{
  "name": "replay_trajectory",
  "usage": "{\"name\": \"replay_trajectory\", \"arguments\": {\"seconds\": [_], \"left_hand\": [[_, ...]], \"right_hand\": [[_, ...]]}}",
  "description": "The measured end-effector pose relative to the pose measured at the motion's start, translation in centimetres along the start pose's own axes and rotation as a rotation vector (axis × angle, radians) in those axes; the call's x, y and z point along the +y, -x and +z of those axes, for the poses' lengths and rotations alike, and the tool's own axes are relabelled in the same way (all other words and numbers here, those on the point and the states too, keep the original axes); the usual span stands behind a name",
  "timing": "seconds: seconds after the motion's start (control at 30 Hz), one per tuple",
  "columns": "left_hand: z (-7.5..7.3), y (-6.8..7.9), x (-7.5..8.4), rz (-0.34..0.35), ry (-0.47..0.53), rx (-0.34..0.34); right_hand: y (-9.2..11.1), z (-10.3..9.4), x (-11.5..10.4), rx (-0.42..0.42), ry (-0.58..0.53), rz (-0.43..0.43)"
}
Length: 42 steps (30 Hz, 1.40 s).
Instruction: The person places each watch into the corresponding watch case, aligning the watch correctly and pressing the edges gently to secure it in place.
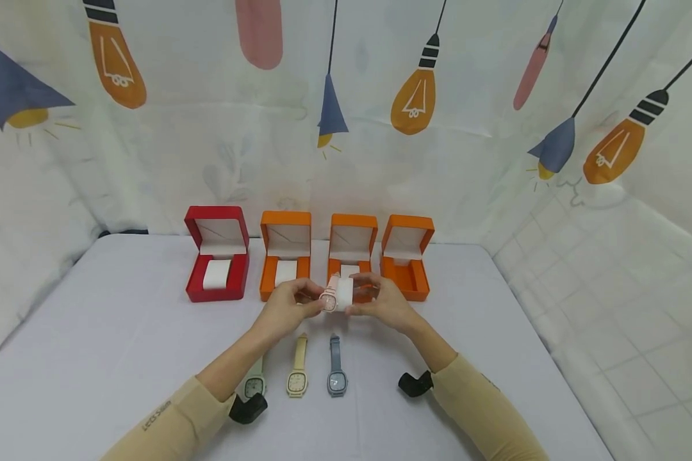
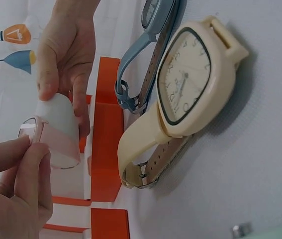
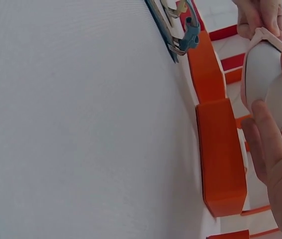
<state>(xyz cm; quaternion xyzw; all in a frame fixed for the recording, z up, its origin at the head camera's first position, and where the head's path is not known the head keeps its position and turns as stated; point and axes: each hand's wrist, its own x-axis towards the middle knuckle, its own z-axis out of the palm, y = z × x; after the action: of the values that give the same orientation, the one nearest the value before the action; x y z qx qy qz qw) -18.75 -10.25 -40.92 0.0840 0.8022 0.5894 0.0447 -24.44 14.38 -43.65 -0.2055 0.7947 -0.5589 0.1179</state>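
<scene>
Between both hands, above the table, is a white watch pillow (image 1: 345, 294) with a pink watch (image 1: 329, 301) partly round it. My left hand (image 1: 291, 308) pinches the pink watch near its face with thumb and fingers. From the other side, my right hand (image 1: 383, 302) holds the pillow between thumb and fingers, as the right wrist view also shows on the white pillow (image 3: 265, 74). In the left wrist view the pink strap (image 2: 61, 144) wraps the pillow's near end. The rightmost orange box (image 1: 405, 282), behind my right hand, stands with its lid up and no pillow inside.
Along the back stand a red box (image 1: 193, 282) and two orange boxes (image 1: 268, 275) (image 1: 334, 256), lids up, white pillows inside. Nearer lie a green watch (image 1: 254, 386), a yellow watch (image 1: 296, 382) and a blue watch (image 1: 337, 381). A patterned curtain (image 1: 346, 173) hangs behind the table.
</scene>
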Motion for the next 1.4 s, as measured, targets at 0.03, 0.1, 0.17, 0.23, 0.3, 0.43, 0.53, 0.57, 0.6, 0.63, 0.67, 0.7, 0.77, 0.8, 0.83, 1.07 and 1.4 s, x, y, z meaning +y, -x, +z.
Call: {"name": "replay_trajectory", "arguments": {"seconds": [0.03,0.1,0.17,0.23,0.3,0.43,0.53,0.57,0.6,0.63,0.67,0.7,0.77,0.8,0.83,1.07,1.4], "left_hand": [[-0.02,0.03,-0.01,-0.002,0.003,0.003],[-0.04,0.0,-0.09,-0.008,0.008,0.006],[-0.03,0.01,-0.07,-0.01,0.011,0.008],[-0.02,0.01,-0.05,-0.006,0.004,0.007],[-0.01,-0.01,0.01,-0.003,-0.008,0.009],[-0.04,0.06,0.19,0.014,-0.032,0.01],[-0.03,0.09,0.19,0.024,-0.04,0.01],[-0.02,0.09,0.15,0.026,-0.043,0.01],[-0.01,0.08,0.1,0.028,-0.043,0.007],[0.01,0.07,0.04,0.031,-0.041,0.002],[0.03,0.07,-0.01,0.034,-0.04,-0.002],[0.07,0.05,-0.08,0.038,-0.041,-0.006],[0.11,0.03,-0.17,0.052,-0.042,-0.014],[0.14,0.02,-0.2,0.059,-0.044,-0.019],[0.17,0.02,-0.21,0.068,-0.049,-0.02],[0.25,0.06,-0.32,0.086,-0.069,-0.027],[0.42,0.14,-0.6,0.102,-0.088,-0.023]], "right_hand": [[-0.04,-0.02,0.0,-0.003,0.003,0.002],[-0.06,-0.08,-0.11,-0.009,0.004,0.004],[-0.08,-0.14,-0.16,-0.013,0.003,0.003],[-0.06,-0.18,-0.15,-0.017,-0.002,0.006],[-0.01,-0.2,-0.15,-0.021,-0.006,0.007],[-0.02,-0.16,-0.08,-0.029,-0.02,0.005],[-0.08,-0.17,-0.07,-0.036,-0.026,-0.002],[-0.09,-0.19,-0.07,-0.038,-0.026,-0.005],[-0.09,-0.21,-0.06,-0.04,-0.024,-0.009],[-0.1,-0.24,-0.04,-0.042,-0.022,-0.012],[-0.09,-0.26,-0.03,-0.044,-0.02,-0.014],[-0.08,-0.27,-0.01,-0.044,-0.016,-0.015],[-0.02,-0.29,-0.04,-0.041,-0.013,-0.013],[0.02,-0.28,-0.05,-0.039,-0.013,-0.009],[0.06,-0.26,-0.09,-0.037,-0.011,-0.005],[0.12,-0.02,-0.45,-0.043,-0.013,0.001],[0.16,-0.04,-0.92,-0.063,0.045,-0.014]]}}
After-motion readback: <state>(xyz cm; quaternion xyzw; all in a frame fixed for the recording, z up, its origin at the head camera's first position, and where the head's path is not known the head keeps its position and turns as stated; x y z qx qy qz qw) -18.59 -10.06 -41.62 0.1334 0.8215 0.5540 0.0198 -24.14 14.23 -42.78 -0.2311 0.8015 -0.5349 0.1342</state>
